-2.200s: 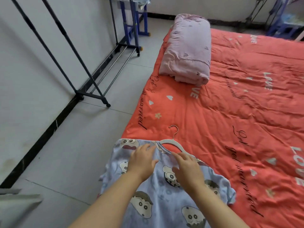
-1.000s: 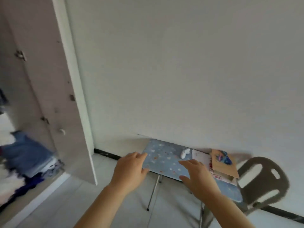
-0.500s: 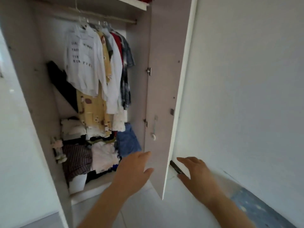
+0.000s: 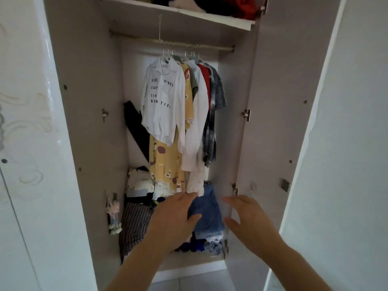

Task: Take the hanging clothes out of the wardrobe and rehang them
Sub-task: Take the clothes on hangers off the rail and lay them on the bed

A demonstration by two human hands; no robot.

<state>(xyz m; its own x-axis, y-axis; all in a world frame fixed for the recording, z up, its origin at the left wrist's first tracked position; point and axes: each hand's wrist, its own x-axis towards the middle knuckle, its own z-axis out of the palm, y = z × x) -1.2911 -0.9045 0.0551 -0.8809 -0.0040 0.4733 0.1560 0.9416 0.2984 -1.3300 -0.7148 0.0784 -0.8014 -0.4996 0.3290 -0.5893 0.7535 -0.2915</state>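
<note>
The wardrobe (image 4: 88, 122) stands open in front of me. Several garments hang from its rail (image 4: 174, 43): a white shirt with black lettering (image 4: 162, 101) at the left, a yellow patterned dress (image 4: 168, 162) behind it, a white garment (image 4: 197, 127), a red one (image 4: 205, 76) and a dark plaid shirt (image 4: 213, 114) at the right. My left hand (image 4: 174, 221) and my right hand (image 4: 249, 219) are raised below the hanging clothes, fingers spread, holding nothing and touching no garment.
Folded clothes are piled on the wardrobe floor, with a striped piece (image 4: 134, 223) and blue jeans (image 4: 207, 213). The right door (image 4: 279, 122) is swung open beside my right hand. A top shelf (image 4: 189, 14) holds more clothes. A white wall (image 4: 357, 143) is at the right.
I turned from the bed, where both hands rested on a blue cartoon garment with a hanger, past the wall to the wardrobe. It is now centred and closer, and both hands have risen.
</note>
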